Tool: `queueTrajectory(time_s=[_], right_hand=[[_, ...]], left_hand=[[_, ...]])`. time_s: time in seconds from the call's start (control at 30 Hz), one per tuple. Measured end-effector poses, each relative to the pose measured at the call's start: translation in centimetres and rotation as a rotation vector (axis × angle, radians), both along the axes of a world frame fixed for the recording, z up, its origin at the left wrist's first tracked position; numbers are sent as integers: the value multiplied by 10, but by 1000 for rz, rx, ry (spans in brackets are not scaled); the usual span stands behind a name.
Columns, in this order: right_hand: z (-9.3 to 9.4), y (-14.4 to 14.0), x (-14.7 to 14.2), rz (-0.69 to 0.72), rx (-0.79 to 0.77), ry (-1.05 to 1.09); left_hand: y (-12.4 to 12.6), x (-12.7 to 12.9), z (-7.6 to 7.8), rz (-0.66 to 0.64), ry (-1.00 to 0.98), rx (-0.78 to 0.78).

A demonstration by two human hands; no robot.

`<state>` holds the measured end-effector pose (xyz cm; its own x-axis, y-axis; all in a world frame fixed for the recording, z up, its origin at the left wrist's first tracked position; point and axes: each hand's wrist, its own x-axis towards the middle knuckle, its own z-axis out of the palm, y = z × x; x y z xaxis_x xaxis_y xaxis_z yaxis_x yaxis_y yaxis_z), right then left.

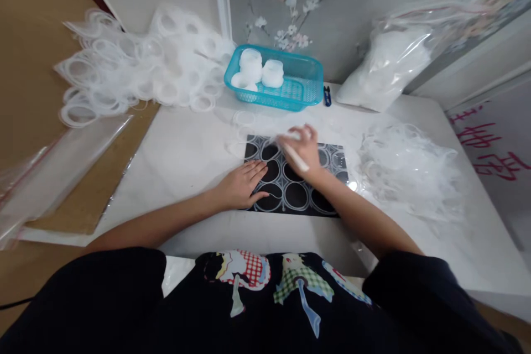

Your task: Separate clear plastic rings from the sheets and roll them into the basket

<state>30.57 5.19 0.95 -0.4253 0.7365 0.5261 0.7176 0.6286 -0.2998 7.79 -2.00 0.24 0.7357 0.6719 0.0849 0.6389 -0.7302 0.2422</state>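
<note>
A black mat [290,191] printed with pale rings lies flat on the white table [186,149], directly under both hands. The left hand [243,183] rests palm down on the mat's left edge, fingers [257,168] spread flat and gripping nothing. The right hand [302,146] hovers over the mat's far side, its fingers curled around a slim white stick [295,157], with a blurred wisp of clear film [277,141] at the fingertips. Beyond the fingers sits a turquoise basket [305,86] holding white rolls [261,71]. Red handwritten characters [492,146] mark a surface far right of the right hand; I cannot read them.
</note>
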Motion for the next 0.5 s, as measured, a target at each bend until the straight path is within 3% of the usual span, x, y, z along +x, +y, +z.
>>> queueTrajectory(time_s=[0.07, 0.13, 0.33, 0.43, 0.5], right_hand=[[7, 18, 7, -274, 64, 255], [12, 22, 15, -400, 60, 440], [10, -27, 42, -293, -219, 526], [8, -44, 51, -296, -337, 615], [7, -50, 51, -272, -431, 672]], left_hand=[[0, -2, 1, 5, 2, -24], [2, -4, 2, 6, -9, -41], [17, -8, 9, 46, -204, -84], [31, -2, 16, 136, -265, -5], [44, 5, 22, 199, -197, 60]])
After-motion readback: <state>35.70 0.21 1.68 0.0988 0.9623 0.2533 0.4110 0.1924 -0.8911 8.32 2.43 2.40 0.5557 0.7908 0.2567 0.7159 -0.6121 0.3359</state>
